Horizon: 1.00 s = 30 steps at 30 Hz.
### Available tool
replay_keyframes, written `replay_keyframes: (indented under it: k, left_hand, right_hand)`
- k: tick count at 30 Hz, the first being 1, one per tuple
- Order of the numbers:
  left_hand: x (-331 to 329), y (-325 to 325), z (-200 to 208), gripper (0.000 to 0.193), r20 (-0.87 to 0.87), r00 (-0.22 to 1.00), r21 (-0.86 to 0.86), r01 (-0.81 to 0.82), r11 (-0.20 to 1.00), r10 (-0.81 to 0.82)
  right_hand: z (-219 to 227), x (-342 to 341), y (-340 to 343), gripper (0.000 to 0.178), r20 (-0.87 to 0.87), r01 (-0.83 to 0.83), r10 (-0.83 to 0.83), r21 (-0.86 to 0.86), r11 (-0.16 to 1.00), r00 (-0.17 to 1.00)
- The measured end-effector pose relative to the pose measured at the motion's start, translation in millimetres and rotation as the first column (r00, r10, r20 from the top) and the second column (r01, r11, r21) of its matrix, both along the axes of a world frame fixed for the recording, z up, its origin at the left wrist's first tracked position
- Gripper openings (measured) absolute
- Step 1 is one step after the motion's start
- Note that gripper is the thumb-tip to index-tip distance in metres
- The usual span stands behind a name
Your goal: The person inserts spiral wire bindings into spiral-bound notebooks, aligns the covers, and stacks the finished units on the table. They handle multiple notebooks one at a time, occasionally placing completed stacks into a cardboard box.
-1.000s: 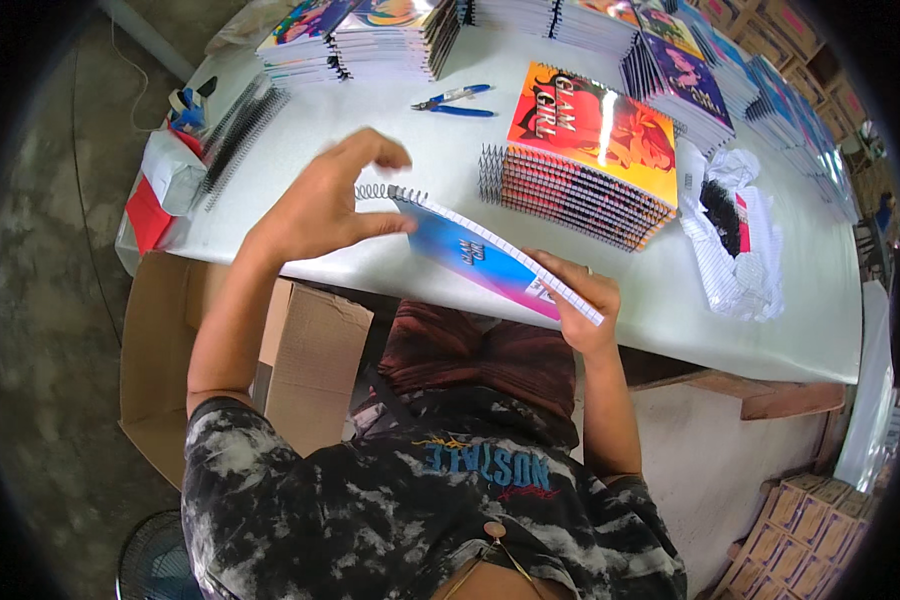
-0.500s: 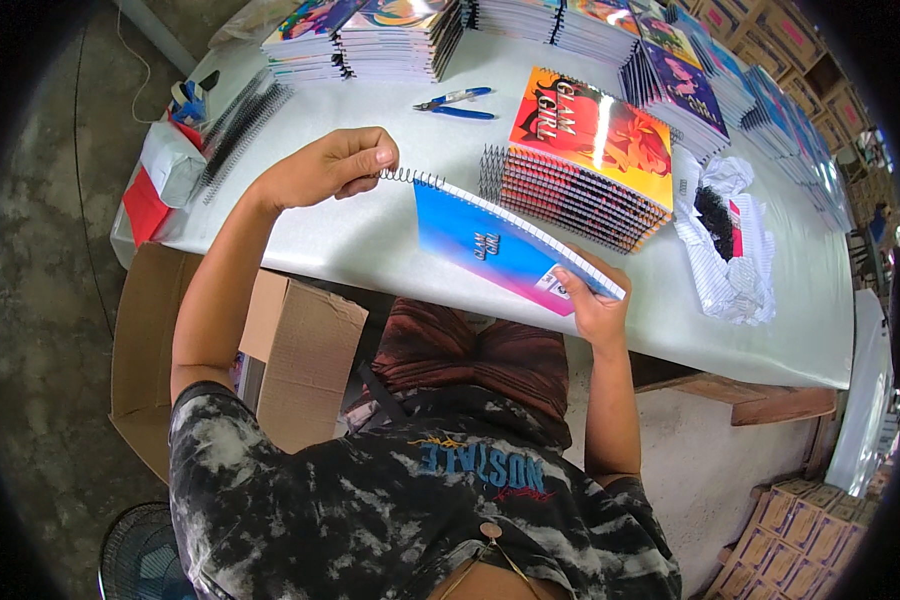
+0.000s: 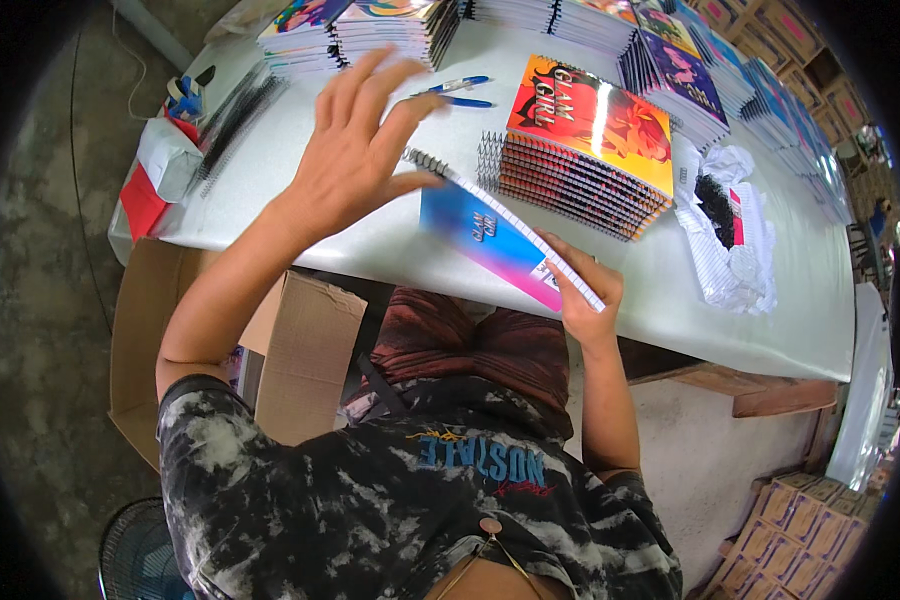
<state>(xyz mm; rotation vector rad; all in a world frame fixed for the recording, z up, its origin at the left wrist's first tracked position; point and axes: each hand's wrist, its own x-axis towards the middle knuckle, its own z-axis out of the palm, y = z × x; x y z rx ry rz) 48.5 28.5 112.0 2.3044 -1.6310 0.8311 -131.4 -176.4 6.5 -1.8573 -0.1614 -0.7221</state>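
Observation:
My right hand [image 3: 592, 297] grips the near right end of a notebook [image 3: 470, 228] with a blue and pink cover, thumb on the cover, holding it tilted over the table's front edge. A black spiral wire coil [image 3: 430, 160] sticks out past the notebook's far left corner, partly threaded along its punched edge. Spread fingers show on my left hand [image 3: 350, 155], which is raised beside that coil end, slightly blurred and holding nothing. Just behind the notebook stands a stack of orange and yellow spiral notebooks [image 3: 590, 125].
Blue-handled cutting pliers [image 3: 460, 101] lie on the white-covered table [image 3: 300, 245]. Loose black coils [image 3: 235, 130] rest at the left. More notebook stacks [image 3: 395, 30] line the back. Crumpled wrapping [image 3: 730, 265] sits at the right, and an open cardboard box [image 3: 305, 350] stands below the table's left edge.
My left hand has let go of the coil's end, its fingers opening and lifting away. The notebook in my right hand has shifted slightly left and tilted more steeply.

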Motion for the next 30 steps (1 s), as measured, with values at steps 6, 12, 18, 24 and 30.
replay_keyframes:
  k: [6, 12, 18, 24, 30]
  left_hand:
    - [-16, 27, -115, 0.1, 0.204, 0.963, 0.041, 0.173, 0.984, -0.177]
    - [28, 19, -104, 0.108, -0.018, 0.996, -0.427, 0.07, 0.902, -0.086]
    - [17, 21, -83, 0.112, 0.338, 0.941, -0.504, 0.205, 0.839, -0.027]
    - [-37, 18, -131, 0.115, 0.078, 0.941, -0.207, 0.34, 0.917, -0.331]
    - [-17, 4, -121, 0.11, -0.017, 0.965, -0.407, 0.234, 0.883, -0.263]
  right_hand:
    - [-12, 0, 5, 0.028, 0.118, -0.014, 0.021, -0.061, 0.998, 0.993]
    - [2, 4, 21, 0.031, 0.221, -0.11, 0.147, -0.175, 0.978, 0.964]
    - [0, -10, 20, 0.031, 0.178, -0.066, 0.09, -0.137, 0.988, 0.98]
    - [-1, 10, 10, 0.031, 0.31, 0.044, 0.032, -0.232, 0.972, 0.95]
    - [0, 5, 29, 0.032, 0.242, -0.05, 0.09, -0.165, 0.985, 0.966]
